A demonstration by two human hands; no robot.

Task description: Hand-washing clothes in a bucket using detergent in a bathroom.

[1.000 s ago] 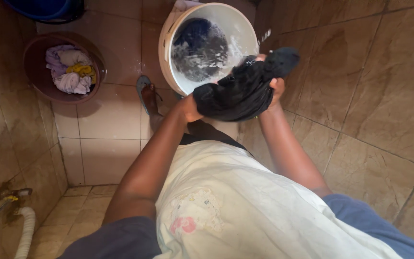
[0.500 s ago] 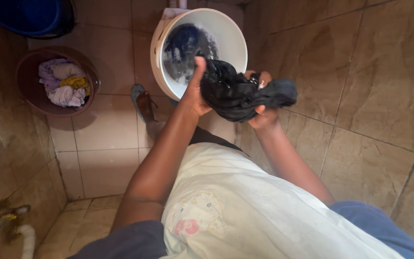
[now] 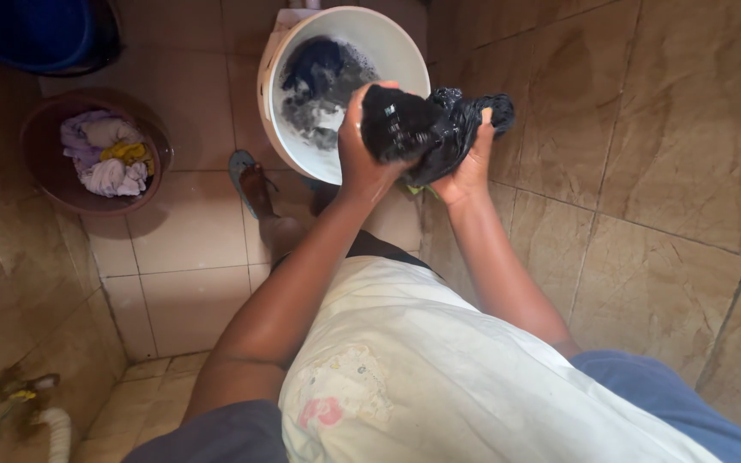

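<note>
Both my hands grip one wet black garment (image 3: 426,124), bunched tight between them, above the near rim of a white basin (image 3: 405,51). My left hand (image 3: 358,163) clasps its left end, thumb upward. My right hand (image 3: 466,167) holds the right end, which sticks out past my fingers. The basin holds soapy water and dark blue clothing (image 3: 315,73).
A brown bowl (image 3: 40,167) with pale purple, white and yellow clothes sits on the tiled floor at left. A blue tub (image 3: 32,30) is at the top left. My foot in a sandal (image 3: 255,184) stands by the basin. A tiled wall is at right; a tap and hose (image 3: 40,411) are bottom left.
My hands have drawn closer together and squeezed the black garment into a tighter bundle, moving it up toward the basin. The view has shifted slightly.
</note>
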